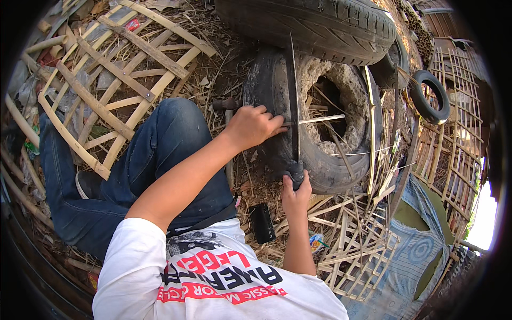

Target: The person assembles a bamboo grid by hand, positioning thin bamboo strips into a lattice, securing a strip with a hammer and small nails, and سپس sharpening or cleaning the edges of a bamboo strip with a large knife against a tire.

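Observation:
My right hand (296, 192) is closed around the dark handle of a long machete (293, 106), whose blade points away from me. In my left hand (253, 126) a thin pale bamboo strip (320, 119) is pinched; it runs rightward, crossing the blade. Beneath both lies a worn tire (325, 173) on its side, its middle lined with rough, crumbly material around a dark hole. The strip's far end reaches over that hole. Just left of the tire, near my left hand, is a hammer-like tool (226, 104).
A woven bamboo lattice (122, 77) leans at the left beside my bent knee. Another tire (320, 26) stands beyond the machete tip, and a smaller one (430, 97) is at the right. Split bamboo strips (354, 245), a blue cloth (418, 245) and a black phone (262, 223) lie nearby.

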